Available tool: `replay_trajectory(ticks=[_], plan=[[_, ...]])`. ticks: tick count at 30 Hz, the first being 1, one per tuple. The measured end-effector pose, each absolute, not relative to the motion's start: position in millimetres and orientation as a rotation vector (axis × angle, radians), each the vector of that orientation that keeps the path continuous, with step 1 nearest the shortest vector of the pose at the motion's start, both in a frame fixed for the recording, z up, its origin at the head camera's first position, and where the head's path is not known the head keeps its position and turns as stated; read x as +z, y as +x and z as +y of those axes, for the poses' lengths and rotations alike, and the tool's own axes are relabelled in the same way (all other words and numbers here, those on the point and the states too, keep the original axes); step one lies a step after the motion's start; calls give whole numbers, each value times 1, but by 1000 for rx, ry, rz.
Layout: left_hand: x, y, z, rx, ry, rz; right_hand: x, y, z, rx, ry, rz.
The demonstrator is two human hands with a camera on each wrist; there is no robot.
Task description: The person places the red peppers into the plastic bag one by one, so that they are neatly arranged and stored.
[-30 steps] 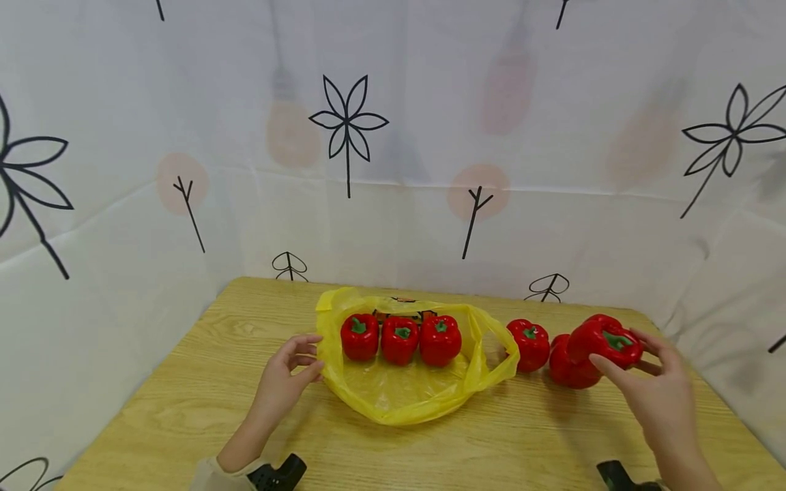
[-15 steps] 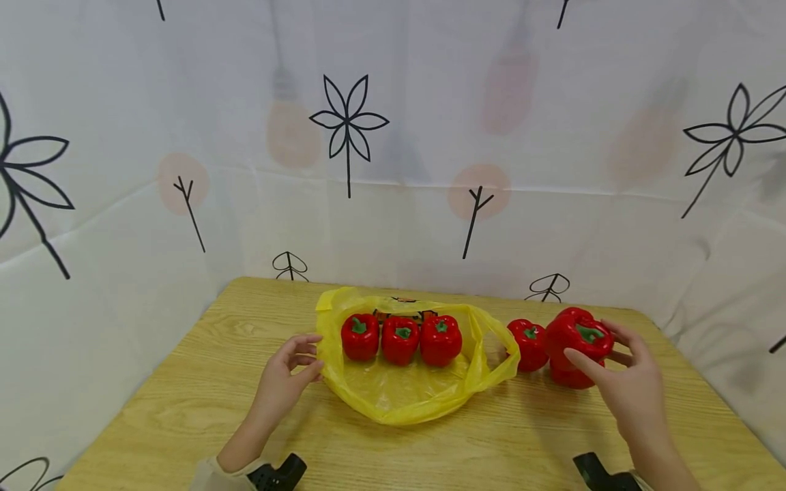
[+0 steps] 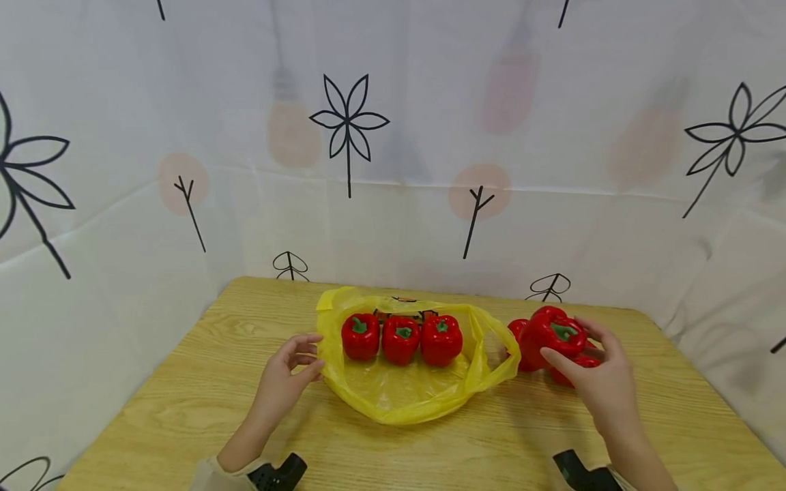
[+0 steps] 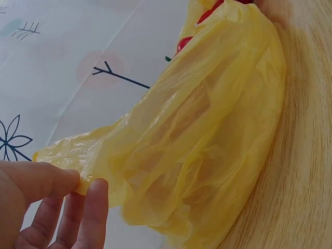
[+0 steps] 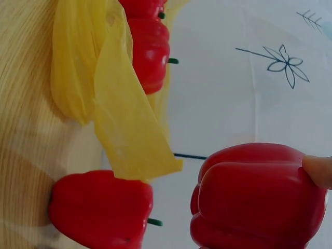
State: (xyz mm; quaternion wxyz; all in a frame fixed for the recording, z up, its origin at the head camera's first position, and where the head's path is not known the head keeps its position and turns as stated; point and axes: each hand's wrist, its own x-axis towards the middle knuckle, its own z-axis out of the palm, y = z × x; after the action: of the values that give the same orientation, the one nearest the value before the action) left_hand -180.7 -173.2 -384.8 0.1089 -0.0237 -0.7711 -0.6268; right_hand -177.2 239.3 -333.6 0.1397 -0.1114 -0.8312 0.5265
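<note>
My left hand (image 3: 287,374) pinches the left edge of a yellow plastic bag (image 3: 393,406); the left wrist view shows thumb and fingers on the thin film (image 4: 88,161). The bag lies with its mouth toward me, and three red bell peppers stand in a row inside, the middle pepper (image 3: 400,341) among them. On the right, my right hand (image 3: 598,375) holds another red bell pepper (image 3: 546,337) by its sides, green stem toward me. Two more peppers sit behind it on the table, the left one (image 3: 517,329) and the right one (image 3: 586,360), both partly hidden.
A light wooden table (image 3: 196,382) carries everything. White cloth (image 3: 424,232) printed with black flowers and twigs hangs around its back and sides. The bag's right handle (image 3: 506,354) loops out toward the loose peppers.
My right hand has moved left with the held pepper, from right of the loose peppers to in front of them. The left hand, bag and peppers in it stay in place.
</note>
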Motion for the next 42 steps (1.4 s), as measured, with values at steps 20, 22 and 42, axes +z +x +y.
replay_trajectory(ticks=[20, 22, 42], plan=[[-384, -180, -173, -1842, -67, -2271, -336, -178, 218, 1522, -120, -2407], [-384, -180, -173, -1842, -70, -2270, -335, -178, 215, 1519, -113, -2420], [-386, -182, -174, -1837, -80, -2276, -342, -184, 190, 1564, -8, -2468]])
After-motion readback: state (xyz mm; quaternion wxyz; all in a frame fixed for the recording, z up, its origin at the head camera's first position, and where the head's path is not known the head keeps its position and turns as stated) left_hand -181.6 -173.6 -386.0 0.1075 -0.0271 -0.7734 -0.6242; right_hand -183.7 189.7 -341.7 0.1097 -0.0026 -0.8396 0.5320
